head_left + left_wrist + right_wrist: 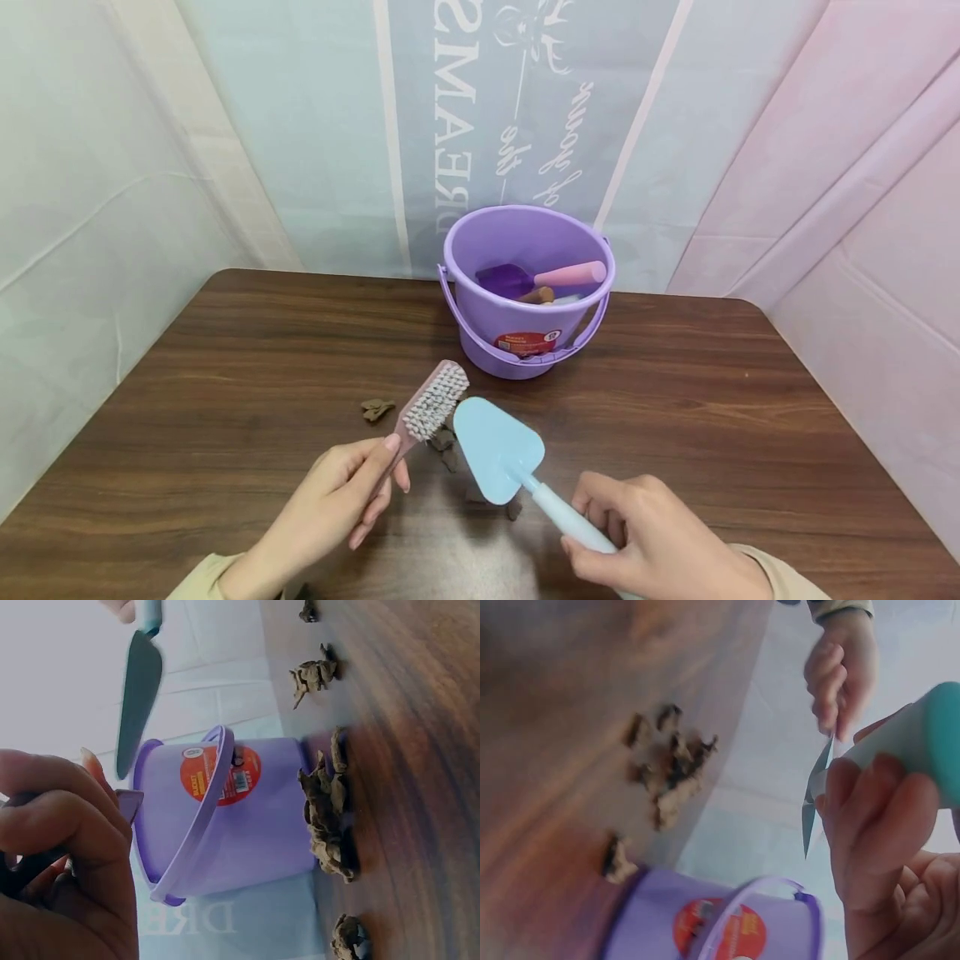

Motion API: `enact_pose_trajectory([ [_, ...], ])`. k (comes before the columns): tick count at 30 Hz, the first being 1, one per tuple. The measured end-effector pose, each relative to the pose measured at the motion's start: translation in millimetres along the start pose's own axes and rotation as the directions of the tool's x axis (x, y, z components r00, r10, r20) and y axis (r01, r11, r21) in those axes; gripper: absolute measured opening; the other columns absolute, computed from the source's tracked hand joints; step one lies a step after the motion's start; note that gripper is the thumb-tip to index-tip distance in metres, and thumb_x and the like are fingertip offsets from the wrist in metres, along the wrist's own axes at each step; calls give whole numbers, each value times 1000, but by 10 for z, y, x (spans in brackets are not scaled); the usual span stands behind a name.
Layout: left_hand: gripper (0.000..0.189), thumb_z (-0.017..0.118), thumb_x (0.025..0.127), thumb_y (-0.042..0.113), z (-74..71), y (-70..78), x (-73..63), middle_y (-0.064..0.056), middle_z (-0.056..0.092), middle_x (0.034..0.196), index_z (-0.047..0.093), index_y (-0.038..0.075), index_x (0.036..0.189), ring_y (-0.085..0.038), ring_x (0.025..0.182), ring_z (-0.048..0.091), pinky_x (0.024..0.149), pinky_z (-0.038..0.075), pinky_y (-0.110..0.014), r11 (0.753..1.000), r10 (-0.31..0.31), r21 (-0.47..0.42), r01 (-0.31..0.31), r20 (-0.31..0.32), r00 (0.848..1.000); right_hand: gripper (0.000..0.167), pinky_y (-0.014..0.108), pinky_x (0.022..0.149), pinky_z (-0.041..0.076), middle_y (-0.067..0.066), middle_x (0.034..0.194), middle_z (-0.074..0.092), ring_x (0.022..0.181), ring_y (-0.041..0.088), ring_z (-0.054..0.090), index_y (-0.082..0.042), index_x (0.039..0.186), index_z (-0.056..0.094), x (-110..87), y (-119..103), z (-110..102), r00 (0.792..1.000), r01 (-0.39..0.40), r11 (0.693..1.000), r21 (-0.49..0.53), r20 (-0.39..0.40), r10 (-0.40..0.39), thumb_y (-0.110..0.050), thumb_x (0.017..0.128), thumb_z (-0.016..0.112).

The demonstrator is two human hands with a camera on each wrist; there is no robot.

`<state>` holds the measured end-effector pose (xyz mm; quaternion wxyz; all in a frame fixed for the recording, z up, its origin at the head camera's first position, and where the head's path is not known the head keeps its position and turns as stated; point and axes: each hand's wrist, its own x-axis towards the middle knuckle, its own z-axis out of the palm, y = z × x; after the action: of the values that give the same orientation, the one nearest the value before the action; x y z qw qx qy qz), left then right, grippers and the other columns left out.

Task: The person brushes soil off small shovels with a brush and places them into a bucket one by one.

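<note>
My left hand [337,492] grips the handle of a dull-pink brush [437,400], its white bristles turned upward. A light-blue hand trowel [495,446] is held in my right hand [652,533], fingers wrapped round its pale handle. The trowel's blade is bare and tilted, just right of the brush head. Both tools are raised above the table, as the left wrist view shows with the trowel [139,697]. Below them lie dry, curled brown pieces [326,814], partly hidden by the tools in the head view. A small clump of brown pieces [377,409] lies left of the brush.
Behind the tools stands a purple bucket [480,321], its handle hanging down in front. Inside it lean a purple shovel [506,280] with a pink grip and a brown handle end [538,295]. The wooden table [712,400] is bordered by pale printed curtains [322,125].
</note>
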<state>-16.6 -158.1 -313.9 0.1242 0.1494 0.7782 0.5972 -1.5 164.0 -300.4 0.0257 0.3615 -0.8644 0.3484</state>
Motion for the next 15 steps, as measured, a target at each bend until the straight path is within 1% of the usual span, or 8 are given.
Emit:
enact_pose_trajectory([
  [2,42,36,105,29,8,-9,-11,-9,44,49,58,0,84,-4,33,43,32,37,-29,1000,3,2,-3,3,1000,36,3,44,28,-22,56,46,53,-20,33,-28,84,54,30,-2,-40,999,38,999,-11,-30,-38,-6,68,78],
  [5,40,37,105,29,23,-23,-25,-10,44,49,58,2,84,-2,32,42,32,36,-28,1000,-3,3,3,12,1000,36,3,43,30,-22,58,49,52,-19,36,-26,85,56,86,-21,-101,996,67,998,-13,-59,-68,-4,68,79],
  [8,40,38,105,31,41,-35,-39,-6,45,48,59,4,83,-2,32,41,31,36,-27,1000,-17,9,17,28,999,37,4,43,33,-24,61,50,51,-18,38,-27,85,56,152,-63,-175,996,45,999,-24,-80,-47,-4,68,79],
  [10,40,38,104,31,56,-40,-54,-3,45,48,59,6,82,-1,31,40,30,36,-26,1000,-28,14,27,38,999,36,5,43,33,-22,61,52,50,-17,39,-25,85,56,195,-82,-214,992,58,998,-28,-109,-61,-2,68,78],
  [12,40,39,104,32,70,-48,-72,0,45,48,59,6,82,0,31,39,29,36,-25,999,-36,19,35,50,998,37,5,43,34,-23,62,51,50,-16,39,-28,84,56,234,-107,-260,992,35,998,-45,-122,-40,-3,68,78],
  [13,41,39,104,33,77,-52,-82,2,45,49,59,6,82,0,31,39,29,36,-25,999,-43,20,42,55,998,36,6,43,34,-22,61,52,50,-15,40,-26,84,57,252,-109,-273,989,45,998,-48,-137,-51,-2,68,78],
  [15,41,39,104,33,91,-58,-103,4,44,49,59,5,82,1,31,38,29,36,-24,999,-47,26,46,61,997,36,7,43,35,-22,62,52,49,-14,41,-27,84,57,292,-126,-306,988,31,998,-63,-151,-40,-2,69,78],
])
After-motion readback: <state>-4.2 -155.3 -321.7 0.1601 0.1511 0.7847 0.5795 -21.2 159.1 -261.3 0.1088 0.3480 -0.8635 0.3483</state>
